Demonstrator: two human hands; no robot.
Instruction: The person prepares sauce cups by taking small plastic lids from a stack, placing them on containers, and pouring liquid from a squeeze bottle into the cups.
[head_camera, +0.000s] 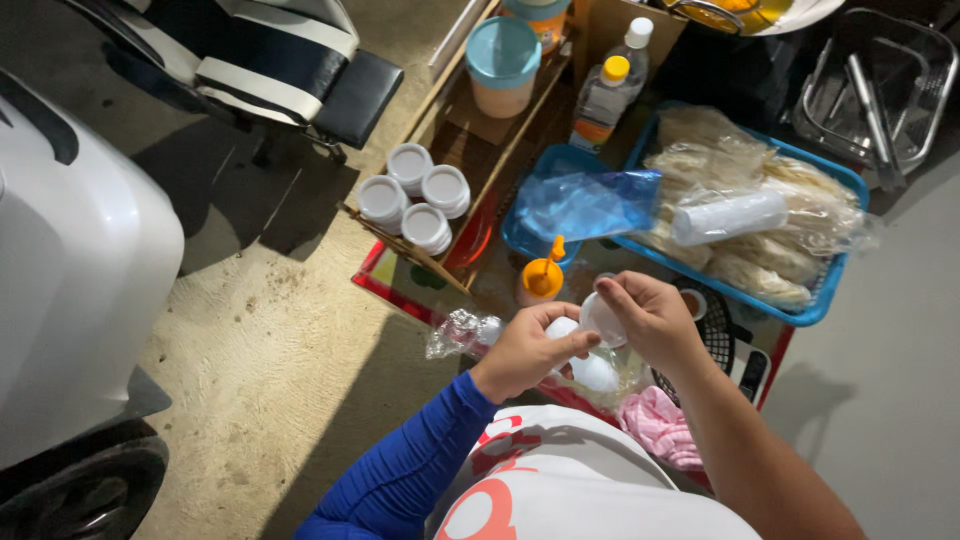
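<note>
The step in hand looks like separating or fitting a small white lid over the little white cups held low at the table's near edge, at about six o'clock from the orange squeeze bottle. The right hand is curled, thumb and fingertips pinching the round lid by its rim; the left hand (its arm in a blue sleeve) is closed around the cups, thumb on top of one, with a crinkled clear plastic bag trailing at its nine o'clock. My reading is that the next move calls for the lid to be kept level and lined up square with a cup's mouth, with a steady left grip so the soft cup does not buckle. At twelve o'clock from the hands lies a blue tray of bagged pale noodles, a blue plastic bag beside it; four capped white tubs stand at ten o'clock in a wooden crate, and a pink cloth lies at four o'clock.
</note>
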